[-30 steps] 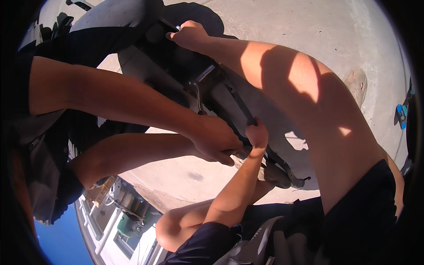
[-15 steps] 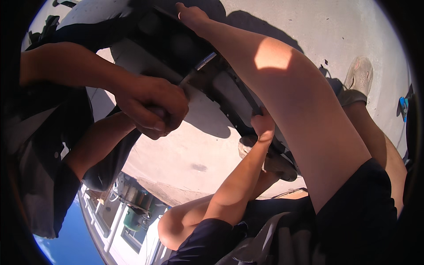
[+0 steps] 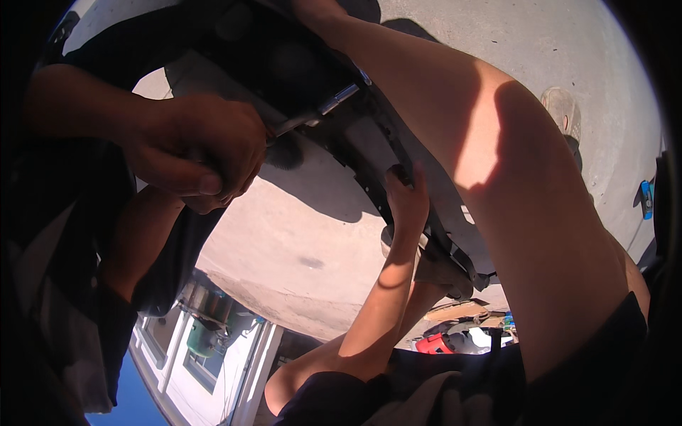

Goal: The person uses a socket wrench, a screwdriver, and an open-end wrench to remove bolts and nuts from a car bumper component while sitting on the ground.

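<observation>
A: Status?
B: Right hand [image 3: 317,8] sits at top edge, cropped; can't tell its grip. Left hand [image 3: 408,199] is closed on black curved part [image 3: 277,67], slanting across mid-view.
A: Beyond?
B: Co-worker's hand [image 3: 202,145] grips silver tool [image 3: 339,99]. Then concrete ground [image 3: 284,227], blue item [image 3: 646,200], white building [image 3: 231,373].

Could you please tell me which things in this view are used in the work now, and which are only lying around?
In use:
black part, left hand on it
metal tool, in a co-worker's hand

Seemingly just lying about:
blue item, far right
red item, lower right of centre
tan piece, above the red item in the picture
</observation>
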Tool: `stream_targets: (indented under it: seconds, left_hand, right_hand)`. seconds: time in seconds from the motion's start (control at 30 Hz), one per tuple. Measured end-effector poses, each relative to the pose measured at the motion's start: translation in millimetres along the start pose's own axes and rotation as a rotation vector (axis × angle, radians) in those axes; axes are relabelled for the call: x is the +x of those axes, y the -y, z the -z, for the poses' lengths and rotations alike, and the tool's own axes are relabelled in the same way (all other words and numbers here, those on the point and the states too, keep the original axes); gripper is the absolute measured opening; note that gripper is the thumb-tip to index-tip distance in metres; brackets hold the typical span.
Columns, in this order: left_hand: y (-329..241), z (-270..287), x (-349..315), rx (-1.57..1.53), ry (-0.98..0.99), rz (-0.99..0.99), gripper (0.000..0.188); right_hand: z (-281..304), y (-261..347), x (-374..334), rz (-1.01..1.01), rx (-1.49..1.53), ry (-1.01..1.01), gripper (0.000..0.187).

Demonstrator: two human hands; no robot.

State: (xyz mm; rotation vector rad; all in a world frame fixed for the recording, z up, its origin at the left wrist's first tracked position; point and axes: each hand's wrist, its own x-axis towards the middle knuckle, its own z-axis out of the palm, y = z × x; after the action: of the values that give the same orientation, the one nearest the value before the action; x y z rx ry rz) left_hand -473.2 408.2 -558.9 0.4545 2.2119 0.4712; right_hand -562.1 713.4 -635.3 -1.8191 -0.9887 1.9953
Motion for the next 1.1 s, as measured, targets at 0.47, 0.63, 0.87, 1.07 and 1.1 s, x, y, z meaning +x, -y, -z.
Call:
stream_targets:
  seconds: [0.47,0.63,0.87,1.07,1.1]
  left_hand:
    - [-143,140,71,1.018,1.874,-0.615,0.043]
    - [-147,138,49,1.132,1.986,-0.995,0.037]
    - [-143,141,52,1.054,1.976,-0.991,0.029]
    - [-198,163,71,0.87,2.031,-0.983,0.028]
    - [-184,167,78,0.843,1.931,-0.917,0.027]
  right_hand:
    - [5,24,-88,0.399,0.03,0.111,0.051]
    - [21,1,-123,0.462,0.136,0.02,0.052]
    - [25,-3,-130,0.567,0.262,-0.054,0.042]
    - [38,0,-153,0.451,0.285,0.052,0.049]
    - [32,1,-159,0.437,0.331,0.097,0.049]
